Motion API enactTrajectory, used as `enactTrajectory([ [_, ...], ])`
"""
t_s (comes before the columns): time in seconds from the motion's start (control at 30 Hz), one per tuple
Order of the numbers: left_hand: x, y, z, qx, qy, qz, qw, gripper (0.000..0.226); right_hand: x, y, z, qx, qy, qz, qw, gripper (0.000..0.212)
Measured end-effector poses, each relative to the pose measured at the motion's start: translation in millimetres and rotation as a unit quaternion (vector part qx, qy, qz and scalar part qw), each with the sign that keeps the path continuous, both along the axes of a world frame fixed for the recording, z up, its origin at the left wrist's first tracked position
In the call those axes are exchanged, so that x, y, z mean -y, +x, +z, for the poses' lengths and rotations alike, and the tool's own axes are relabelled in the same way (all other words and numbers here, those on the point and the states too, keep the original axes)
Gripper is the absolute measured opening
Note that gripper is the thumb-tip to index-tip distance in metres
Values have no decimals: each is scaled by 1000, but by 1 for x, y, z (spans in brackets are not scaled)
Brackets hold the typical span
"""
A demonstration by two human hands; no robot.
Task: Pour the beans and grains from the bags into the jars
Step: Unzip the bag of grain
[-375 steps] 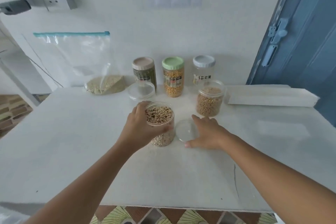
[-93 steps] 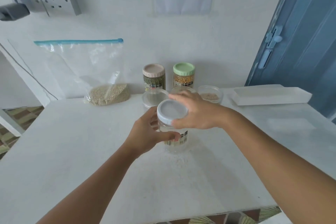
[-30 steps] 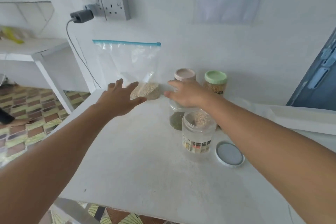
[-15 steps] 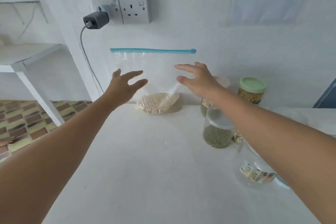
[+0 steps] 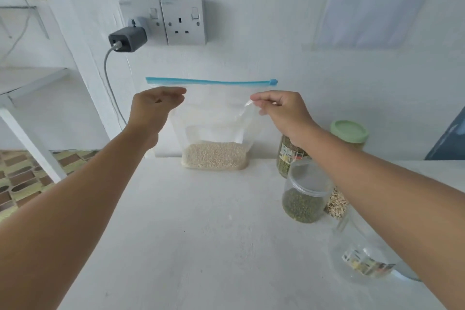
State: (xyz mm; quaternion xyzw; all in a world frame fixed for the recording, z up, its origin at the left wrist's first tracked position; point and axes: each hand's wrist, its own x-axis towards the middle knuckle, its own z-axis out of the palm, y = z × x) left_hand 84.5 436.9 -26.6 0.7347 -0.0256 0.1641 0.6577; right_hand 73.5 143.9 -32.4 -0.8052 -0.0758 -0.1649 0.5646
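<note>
Your right hand [image 5: 281, 111] fingers pinch the clear blue-zipped plastic bag of pale grains [image 5: 214, 128], left hand [image 5: 153, 106] fingers curled at it; pouring into the empty clear jar [image 5: 362, 254] remains.

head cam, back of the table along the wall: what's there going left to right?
Charger plugged into the wall socket → zip bag of pale grains, gripped near its top by left hand and right hand → label-wrapped jar of green beans → green-lidded jar.

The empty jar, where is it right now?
In the head view, the empty jar stands at the table's near right, partly under the right forearm, just nearer than the green-bean jar.
</note>
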Motion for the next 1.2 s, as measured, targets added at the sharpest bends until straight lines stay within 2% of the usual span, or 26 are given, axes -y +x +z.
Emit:
enactTrajectory([
  [0.2,4,-3,20,2,-88,-26,996,16,9,-4,26,39,72,40,996,24],
  [0.37,12,-12,2,-15,-55,-36,998,20,23,-18,12,23,60,63,996,13],
  [0.4,14,-15,-1,-12,-44,-33,998,21,26,-20,9,10,70,59,996,17],
  [0.47,17,-19,-3,3,5,-9,1000,25,30,-23,3,-25,118,36,992,35],
  [0.5,19,-22,-4,11,35,8,999,27,30,-25,3,-42,144,24,988,37],
  [0.63,37,-43,-6,70,155,114,979,43,26,-37,5,-47,190,40,980,6],
  [0.73,58,-63,-4,148,261,181,937,48,26,-43,4,-33,189,46,980,2],
  [0.83,77,-64,9,204,364,107,902,41,28,-49,5,-31,179,49,982,1],
  [0.93,104,-58,30,201,414,25,888,40,28,-55,6,-31,172,52,983,3],
  [1.07,140,-55,53,178,456,-31,872,37,30,-64,7,-23,166,53,984,2],
  [1.2,149,-55,59,188,452,-47,871,23,36,-68,5,-24,149,51,987,2],
])
